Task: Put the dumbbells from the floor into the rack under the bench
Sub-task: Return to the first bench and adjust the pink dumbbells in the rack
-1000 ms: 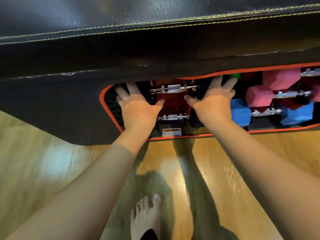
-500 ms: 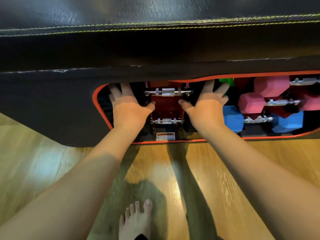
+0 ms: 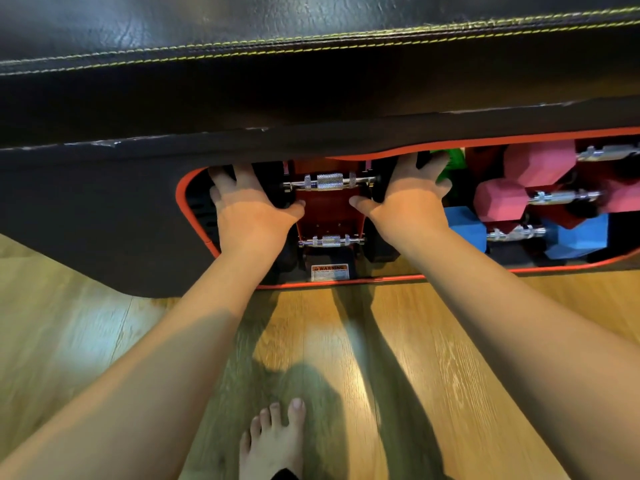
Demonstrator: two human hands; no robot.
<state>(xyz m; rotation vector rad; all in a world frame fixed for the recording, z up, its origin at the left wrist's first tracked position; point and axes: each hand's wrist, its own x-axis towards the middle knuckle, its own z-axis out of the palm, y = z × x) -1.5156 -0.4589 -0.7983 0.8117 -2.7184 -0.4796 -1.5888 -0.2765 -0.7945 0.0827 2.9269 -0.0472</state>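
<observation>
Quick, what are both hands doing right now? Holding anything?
Left hand: open, spread flat on the left black end of the chrome-handled black dumbbell.
Right hand: open, spread flat on its right black end.

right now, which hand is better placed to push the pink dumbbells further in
Right hand, probably: it lies just beside the pink dumbbells, while the left hand is across the silver handle, farther away.

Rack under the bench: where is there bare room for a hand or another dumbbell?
Free: the red plate between the two chrome handles and both thumbs; the narrow dark gap between the left hand and the orange rim. Crowded: right of the right hand, pink dumbbells stacked over blue dumbbells.
</observation>
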